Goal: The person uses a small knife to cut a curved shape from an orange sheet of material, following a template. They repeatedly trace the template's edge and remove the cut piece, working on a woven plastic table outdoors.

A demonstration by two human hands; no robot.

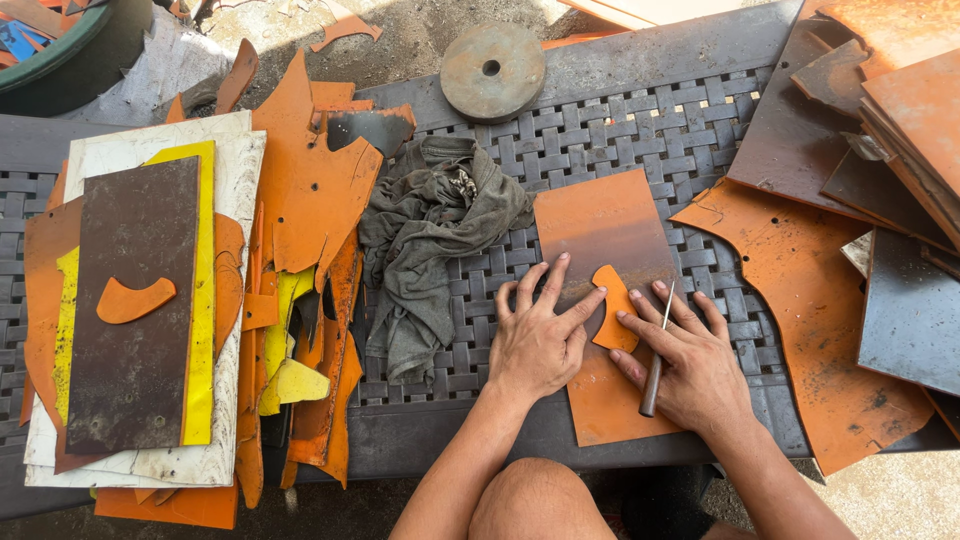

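An orange sheet [600, 225] lies flat on the dark woven plastic table [640, 120]. On it rests a small orange curved cut-out piece [612, 322]. My left hand [538, 335] lies flat with spread fingers on the sheet, index and thumb touching the left side of the cut-out. My right hand [690, 365] presses fingertips on the cut-out's right edge and holds a thin pointed tool with a dark handle [655, 360], tip pointing away from me.
A crumpled grey rag [430, 230] lies left of the sheet. Further left is a pile of orange, yellow and brown sheets and offcuts [200, 300]. A round metal disc [492, 70] sits at the back. Stacked rusty-orange sheets [880, 150] fill the right side.
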